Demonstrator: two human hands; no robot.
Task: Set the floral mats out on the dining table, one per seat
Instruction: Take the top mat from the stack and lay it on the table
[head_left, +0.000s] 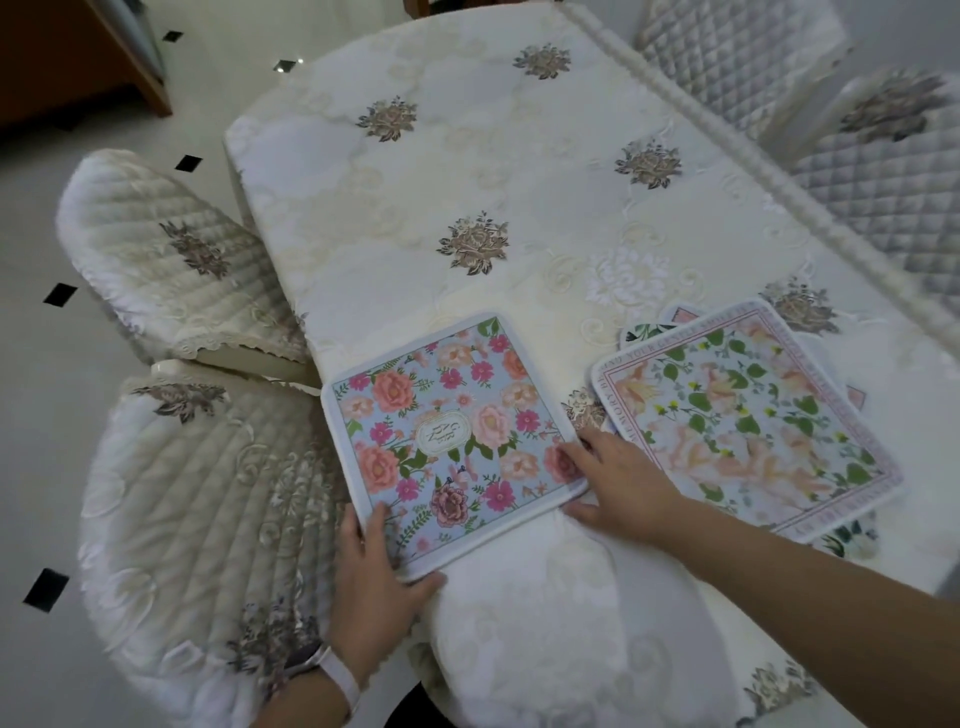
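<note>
Bare forearms; white wristband (340, 680) on left wrist

On the dining table (467, 171), a single mat (452, 441) lies at the near left edge and a stack of mats (748, 415) at the near right; chairs (171, 249) flank the table.
</note>
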